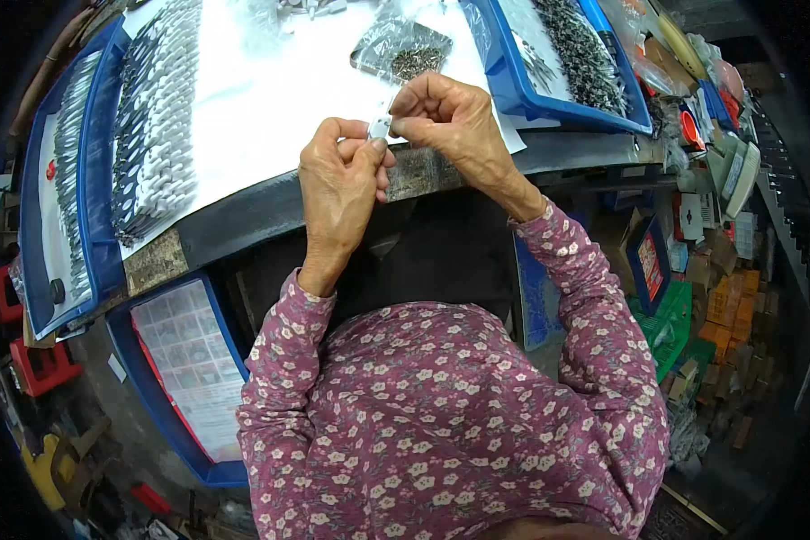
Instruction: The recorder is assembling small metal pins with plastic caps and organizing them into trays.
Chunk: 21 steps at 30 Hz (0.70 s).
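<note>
Above the table's front edge, my left hand (340, 180) pinches a small white plastic part (380, 123) between thumb and fingers. My right hand (450, 117) meets it from the other side, its thumb and forefinger closed at the part's upper end. Whatever those right fingertips hold is too small to make out. Just beyond my hands lies a dark open tray (401, 45) with a clear plastic bag in it and a heap of tiny metal pieces (417, 63). White paper (270, 99) covers the tabletop beneath.
Rows of white and black parts (166, 117) stand stacked at the left, beside a blue tray (29, 207) of slim pieces. Another blue tray (549, 108) holds dark parts at the right. Below the table are a blue bin (216, 472), a red stool (40, 367) and a green crate (670, 333).
</note>
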Each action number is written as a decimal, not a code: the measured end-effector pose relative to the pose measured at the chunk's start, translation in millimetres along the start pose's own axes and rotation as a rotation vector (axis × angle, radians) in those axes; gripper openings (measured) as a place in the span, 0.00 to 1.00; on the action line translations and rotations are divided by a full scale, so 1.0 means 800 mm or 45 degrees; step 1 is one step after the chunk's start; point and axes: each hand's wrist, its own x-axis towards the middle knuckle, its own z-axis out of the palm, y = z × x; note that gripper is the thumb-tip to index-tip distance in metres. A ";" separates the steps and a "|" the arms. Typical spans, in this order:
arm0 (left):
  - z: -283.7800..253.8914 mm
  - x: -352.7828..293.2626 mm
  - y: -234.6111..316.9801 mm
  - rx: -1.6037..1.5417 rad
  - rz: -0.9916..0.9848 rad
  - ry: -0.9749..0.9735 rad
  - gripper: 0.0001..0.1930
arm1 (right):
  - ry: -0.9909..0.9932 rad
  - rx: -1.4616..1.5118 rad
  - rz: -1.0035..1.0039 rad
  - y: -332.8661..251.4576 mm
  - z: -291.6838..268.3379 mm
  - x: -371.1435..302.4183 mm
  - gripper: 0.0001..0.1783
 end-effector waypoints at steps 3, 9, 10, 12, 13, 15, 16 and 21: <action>0.004 -0.001 0.000 0.107 0.015 0.045 0.05 | 0.024 -0.015 -0.008 0.001 0.003 -0.002 0.07; 0.012 -0.002 -0.008 0.396 0.162 0.157 0.03 | 0.125 -0.135 -0.071 0.003 0.011 -0.007 0.06; 0.015 -0.002 -0.008 0.477 0.285 0.201 0.03 | 0.127 -0.156 -0.109 0.007 0.011 -0.008 0.07; 0.016 -0.001 -0.007 0.557 0.410 0.242 0.03 | 0.133 -0.179 -0.146 0.009 0.009 -0.009 0.09; 0.014 -0.002 -0.006 0.528 0.349 0.213 0.03 | 0.102 -0.066 -0.059 0.009 0.006 -0.011 0.11; 0.012 -0.004 -0.004 0.497 0.295 0.182 0.03 | 0.074 0.042 0.023 0.007 0.003 -0.013 0.13; 0.011 -0.006 -0.006 0.483 0.264 0.165 0.03 | 0.043 0.137 0.087 0.006 0.003 -0.015 0.14; 0.010 -0.006 -0.007 0.372 0.169 0.121 0.03 | -0.028 0.315 0.168 0.008 0.003 -0.017 0.16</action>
